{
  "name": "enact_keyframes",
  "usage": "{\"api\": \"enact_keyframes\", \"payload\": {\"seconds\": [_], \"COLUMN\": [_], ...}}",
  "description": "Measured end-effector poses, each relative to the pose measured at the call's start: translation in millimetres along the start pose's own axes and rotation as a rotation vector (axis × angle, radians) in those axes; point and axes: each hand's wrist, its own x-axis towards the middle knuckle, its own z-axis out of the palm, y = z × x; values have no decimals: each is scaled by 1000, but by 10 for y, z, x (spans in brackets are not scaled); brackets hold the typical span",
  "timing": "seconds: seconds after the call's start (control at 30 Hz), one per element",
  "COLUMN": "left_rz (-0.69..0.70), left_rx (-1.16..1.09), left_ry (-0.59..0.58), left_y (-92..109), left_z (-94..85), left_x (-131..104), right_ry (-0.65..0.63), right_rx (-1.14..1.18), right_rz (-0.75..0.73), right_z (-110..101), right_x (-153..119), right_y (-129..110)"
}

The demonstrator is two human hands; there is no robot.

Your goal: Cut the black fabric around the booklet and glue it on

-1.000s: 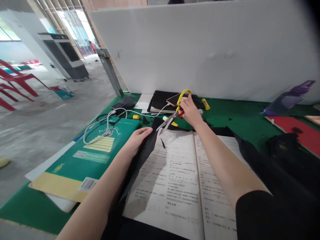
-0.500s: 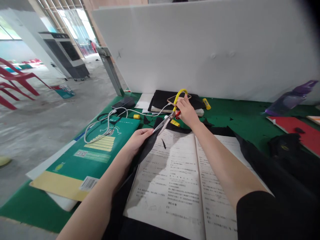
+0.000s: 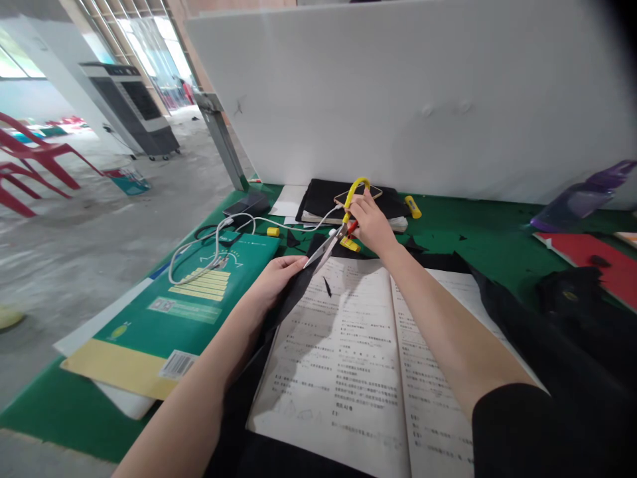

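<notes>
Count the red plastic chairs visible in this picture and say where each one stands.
2, possibly more: one red chair stands on the concrete floor at far left; a second red chair is nearer, cut by the left edge. Others may be hidden.

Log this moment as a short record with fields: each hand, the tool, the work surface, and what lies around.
left hand: left hand holds the edge of the black fabric
right hand: right hand grips the scissors with a yellow loop handle
blades: tips at the fabric by the left fingers
under the work: open book on the green table
nearby: green booklet, white cable, phone, purple bottle
</notes>
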Motion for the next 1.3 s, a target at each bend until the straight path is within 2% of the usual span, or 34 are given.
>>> {"api": "enact_keyframes", "payload": {"seconds": [0.4, 1.3], "left_rz": [-18, -23], "left_rx": [6, 6], "left_ry": [24, 16], "left_y": [-35, -8], "left_z": [-27, -2], "left_x": [38, 13], "right_ry": [53, 103], "right_rx": [-96, -146], "right_rz": [-57, -63], "right_z": [22, 22], "right_x": [-29, -13], "right_y": [23, -19]}}
